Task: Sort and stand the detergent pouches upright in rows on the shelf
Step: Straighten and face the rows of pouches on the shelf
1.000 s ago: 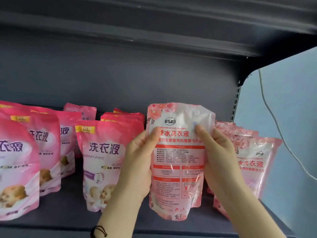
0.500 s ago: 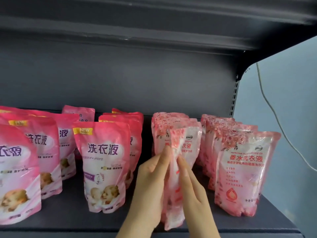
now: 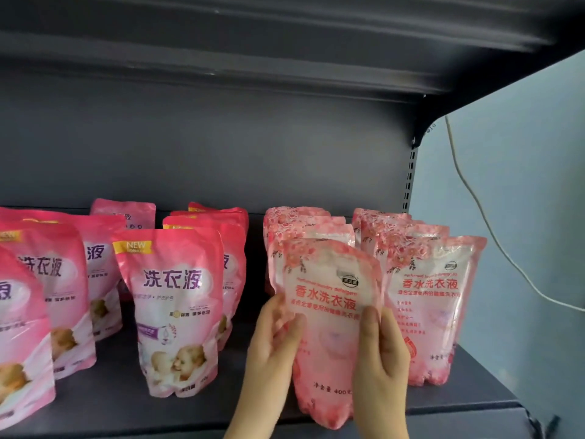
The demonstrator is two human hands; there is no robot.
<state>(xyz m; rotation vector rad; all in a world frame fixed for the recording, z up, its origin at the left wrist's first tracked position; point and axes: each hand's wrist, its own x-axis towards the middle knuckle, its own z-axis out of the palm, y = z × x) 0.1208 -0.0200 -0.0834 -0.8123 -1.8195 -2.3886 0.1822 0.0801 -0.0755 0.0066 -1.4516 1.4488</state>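
Note:
A pale pink floral detergent pouch (image 3: 327,299) stands front-facing near the shelf's front edge. My left hand (image 3: 272,346) grips its left side and my right hand (image 3: 381,353) grips its right side, thumbs on the front. Behind it runs a row of matching floral pouches (image 3: 304,223). Another row of floral pouches (image 3: 433,293) stands upright to its right. To the left, darker pink pouches with a baby picture (image 3: 172,308) stand in rows.
The dark grey shelf board (image 3: 110,403) has bare room in front of the rows. An upper shelf (image 3: 285,42) hangs overhead. A white cable (image 3: 474,201) runs down the blue wall at the right.
The held pouch has turned from showing its back, through edge-on, to front-facing. It now sits lower, at the front of the left floral row.

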